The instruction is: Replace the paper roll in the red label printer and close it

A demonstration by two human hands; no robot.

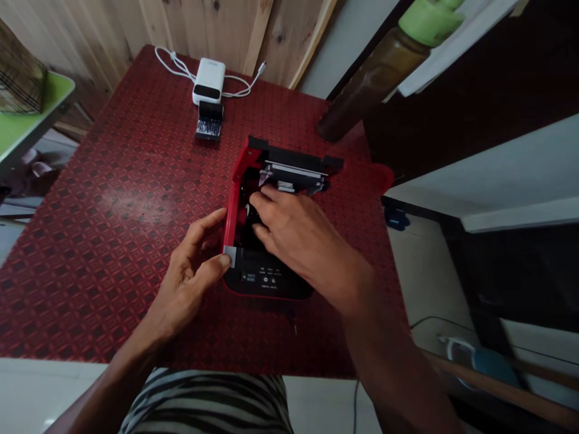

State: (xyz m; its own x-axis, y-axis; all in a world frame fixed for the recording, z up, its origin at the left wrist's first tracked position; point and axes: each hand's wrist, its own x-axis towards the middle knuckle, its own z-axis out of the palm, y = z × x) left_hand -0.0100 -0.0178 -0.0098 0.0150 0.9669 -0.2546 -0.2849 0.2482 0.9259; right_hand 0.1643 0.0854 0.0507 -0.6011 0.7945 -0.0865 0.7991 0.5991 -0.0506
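red thermal printer (pixel 266 274), open, right hand (pixel 298 238) inside, left hand (pixel 190 271) at edge

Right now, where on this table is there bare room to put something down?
The widest bare patch of the red patterned tabletop lies left of the left hand, running to the table's edge. A narrower strip lies between the open red-and-black printer and the white boxy charger. It is crowded around the printer, where the right hand reaches inside.

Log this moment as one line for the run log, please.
Left hand: thumb on red-and-black printer edge | right hand: fingers inside its open compartment
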